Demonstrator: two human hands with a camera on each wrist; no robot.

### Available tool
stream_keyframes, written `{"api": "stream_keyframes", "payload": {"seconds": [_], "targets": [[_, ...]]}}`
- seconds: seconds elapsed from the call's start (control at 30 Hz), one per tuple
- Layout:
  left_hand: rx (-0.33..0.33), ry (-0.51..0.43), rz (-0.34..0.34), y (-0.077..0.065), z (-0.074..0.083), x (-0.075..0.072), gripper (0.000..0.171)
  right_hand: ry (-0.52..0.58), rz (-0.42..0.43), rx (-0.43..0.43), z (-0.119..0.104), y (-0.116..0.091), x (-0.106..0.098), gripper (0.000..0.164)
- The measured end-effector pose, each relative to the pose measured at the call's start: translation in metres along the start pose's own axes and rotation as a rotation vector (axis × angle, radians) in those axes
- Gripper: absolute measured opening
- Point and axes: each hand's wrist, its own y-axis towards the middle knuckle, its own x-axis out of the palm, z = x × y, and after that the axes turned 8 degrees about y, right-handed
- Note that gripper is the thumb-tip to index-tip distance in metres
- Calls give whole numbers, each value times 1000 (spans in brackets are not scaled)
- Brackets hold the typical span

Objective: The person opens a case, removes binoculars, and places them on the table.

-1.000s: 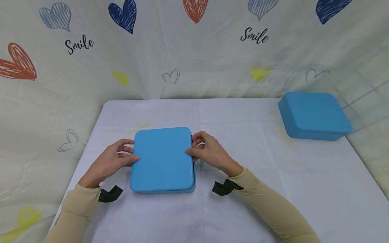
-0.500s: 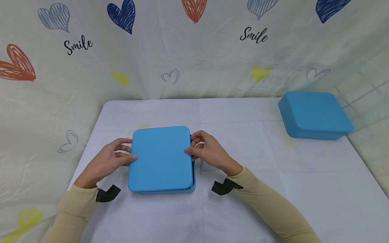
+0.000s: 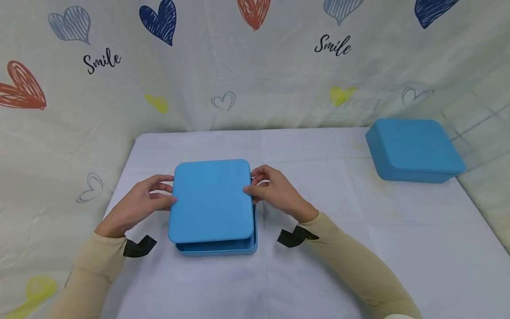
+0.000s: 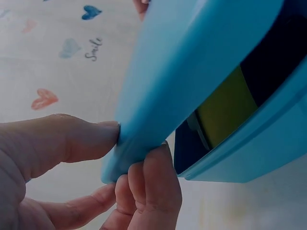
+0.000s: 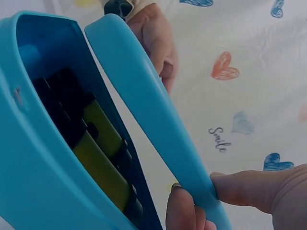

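A blue lid (image 3: 211,201) is raised at an angle over the open box (image 3: 217,253); at the box's left the left hand (image 3: 139,201) and at its right the right hand (image 3: 279,193) each pinch the lid between thumb and fingers, several yellow-green and black objects (image 5: 103,168) lie inside the box, and a closed blue case (image 3: 416,148) stands beyond it to the right

Long beige sleeves (image 3: 358,266); black wrist tabs (image 3: 139,247).

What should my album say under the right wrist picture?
Right hand pinches the blue lid over an open box of yellow-and-black things.
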Motion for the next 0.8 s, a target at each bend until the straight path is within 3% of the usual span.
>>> {"api": "stream_keyframes", "payload": {"seconds": [0.27,0.53,0.8], "targets": [[2,-45,45,10,3,-6,69,6,31,-12,-9,10,-5,48],[1,-56,50,18,5,-12,70,-7,50,-11,-15,18,-7,48],[6,-31,70,27,10,-19,69,-24,70,-31,-18,27,-11,49]]}}
